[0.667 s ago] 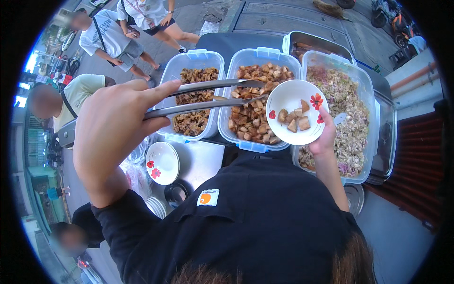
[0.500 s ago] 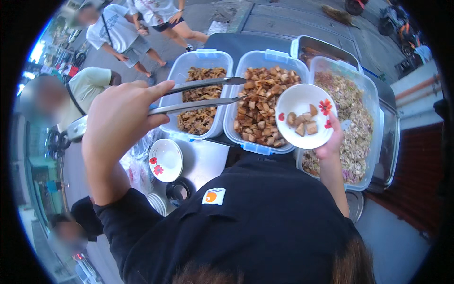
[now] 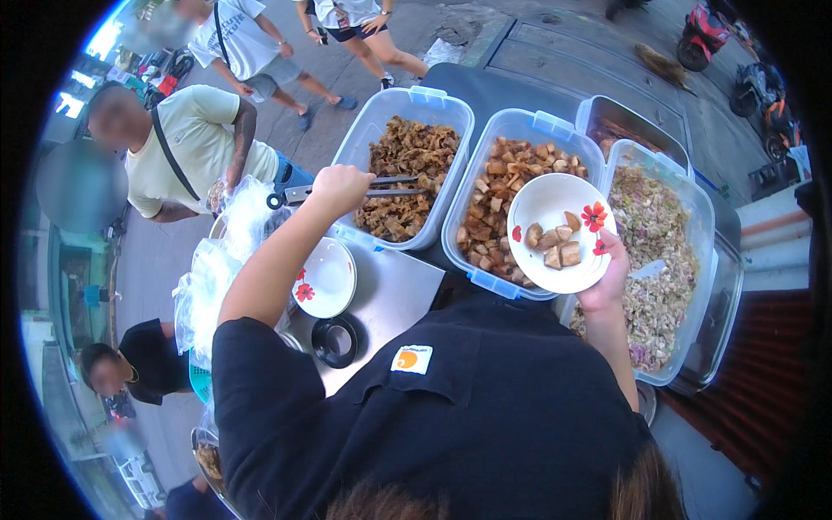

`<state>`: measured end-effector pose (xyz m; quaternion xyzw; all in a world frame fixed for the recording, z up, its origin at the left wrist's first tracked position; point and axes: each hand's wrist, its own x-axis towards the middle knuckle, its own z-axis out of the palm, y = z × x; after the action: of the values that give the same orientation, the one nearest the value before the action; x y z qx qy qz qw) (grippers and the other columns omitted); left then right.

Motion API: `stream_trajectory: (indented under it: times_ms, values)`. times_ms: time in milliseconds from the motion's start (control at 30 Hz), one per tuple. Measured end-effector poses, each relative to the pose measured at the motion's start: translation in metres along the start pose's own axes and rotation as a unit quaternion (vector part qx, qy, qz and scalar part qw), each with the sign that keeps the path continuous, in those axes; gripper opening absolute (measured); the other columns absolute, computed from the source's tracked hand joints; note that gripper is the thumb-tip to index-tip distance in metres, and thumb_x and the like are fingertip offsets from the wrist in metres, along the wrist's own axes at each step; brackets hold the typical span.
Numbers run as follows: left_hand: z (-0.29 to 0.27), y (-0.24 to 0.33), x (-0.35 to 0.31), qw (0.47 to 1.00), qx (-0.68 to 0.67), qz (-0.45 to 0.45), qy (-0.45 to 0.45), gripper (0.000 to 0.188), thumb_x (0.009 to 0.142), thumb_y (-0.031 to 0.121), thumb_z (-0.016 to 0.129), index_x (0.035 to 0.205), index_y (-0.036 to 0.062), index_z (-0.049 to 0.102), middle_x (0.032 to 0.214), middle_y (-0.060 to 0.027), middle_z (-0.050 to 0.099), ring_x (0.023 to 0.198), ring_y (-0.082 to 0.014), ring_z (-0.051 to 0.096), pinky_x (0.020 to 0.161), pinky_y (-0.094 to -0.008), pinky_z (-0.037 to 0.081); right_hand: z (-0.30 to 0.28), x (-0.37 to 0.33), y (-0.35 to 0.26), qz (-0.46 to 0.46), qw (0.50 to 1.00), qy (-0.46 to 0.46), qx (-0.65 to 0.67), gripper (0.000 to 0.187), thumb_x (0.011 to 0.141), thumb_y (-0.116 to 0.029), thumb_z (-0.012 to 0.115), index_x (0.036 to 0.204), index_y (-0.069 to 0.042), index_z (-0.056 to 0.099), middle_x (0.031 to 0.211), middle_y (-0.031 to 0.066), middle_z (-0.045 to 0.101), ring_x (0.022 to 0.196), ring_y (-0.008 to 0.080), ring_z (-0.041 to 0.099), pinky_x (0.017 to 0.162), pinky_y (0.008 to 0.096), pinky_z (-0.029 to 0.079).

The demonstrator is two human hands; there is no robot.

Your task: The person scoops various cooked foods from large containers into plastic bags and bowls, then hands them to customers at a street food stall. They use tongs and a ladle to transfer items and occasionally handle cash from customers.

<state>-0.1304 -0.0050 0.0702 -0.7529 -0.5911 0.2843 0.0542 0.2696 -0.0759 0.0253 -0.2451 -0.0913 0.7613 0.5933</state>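
Tongs [image 3: 394,185] over 3 food tubs on a street stall table [image 3: 394,295].

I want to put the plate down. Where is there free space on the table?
A bare patch of the metal tabletop lies between the small flowered plate, the black cup and the left tub. Further right it is crowded: three tubs stand side by side.

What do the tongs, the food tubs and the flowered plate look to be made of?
Tongs: probably metal, with a grey, slightly shiny look. Food tubs: clear plastic, since the food shows through the walls, with blue clips at the rims. Flowered plate: glossy white with red flowers, either melamine or ceramic; the look cannot settle which.
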Motion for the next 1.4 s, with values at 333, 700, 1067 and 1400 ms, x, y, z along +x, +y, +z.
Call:
stream_trajectory:
  times_ms: [333, 700, 1067, 1400]
  values:
    - [-0.083, -0.055, -0.079, 0.995, -0.1, -0.01, -0.006, 0.046, 0.075, 0.032, 0.066, 0.12, 0.0231, 0.06, 0.077, -0.0139, 0.065, 0.074, -0.0291, 0.064, 0.069, -0.0393, 0.05, 0.013, 0.013, 0.015, 0.022, 0.999, 0.018, -0.017, 0.042, 0.087, -0.018, 0.044, 0.125, 0.001, 0.045, 0.123, 0.0161, 0.053, 0.112, 0.0293, 0.053, 0.1, 0.0423, 0.039]
    - [-0.166, -0.015, -0.136, 0.97, -0.158, 0.151, 0.108, 0.059, 0.066, 0.026, 0.076, 0.122, 0.0183, 0.059, 0.073, -0.0093, 0.06, 0.066, -0.0253, 0.059, 0.06, -0.0352, 0.044, 0.027, 0.022, 0.026, 0.084, 0.995, -0.055, -0.006, 0.048, 0.092, -0.034, 0.048, 0.129, -0.003, 0.044, 0.126, 0.0144, 0.052, 0.116, 0.0285, 0.05, 0.101, 0.0423, 0.039]
    - [-0.195, 0.013, -0.153, 0.988, -0.091, 0.098, 0.079, 0.053, 0.066, 0.026, 0.073, 0.118, 0.0227, 0.062, 0.069, -0.0058, 0.058, 0.065, -0.0252, 0.059, 0.059, -0.0355, 0.045, 0.015, 0.015, 0.016, 0.07, 0.996, -0.057, 0.013, 0.049, 0.093, -0.033, 0.046, 0.129, -0.001, 0.043, 0.127, 0.016, 0.051, 0.116, 0.0293, 0.05, 0.101, 0.0427, 0.038]
    - [-0.142, -0.047, -0.118, 0.988, -0.105, -0.098, 0.049, 0.056, 0.066, 0.033, 0.073, 0.119, 0.0192, 0.061, 0.084, -0.0122, 0.066, 0.079, -0.0281, 0.064, 0.069, -0.0379, 0.049, 0.008, 0.016, 0.015, 0.04, 0.998, -0.029, -0.027, 0.043, 0.094, -0.03, 0.043, 0.127, -0.003, 0.047, 0.125, 0.0131, 0.053, 0.116, 0.0269, 0.05, 0.102, 0.0412, 0.038]
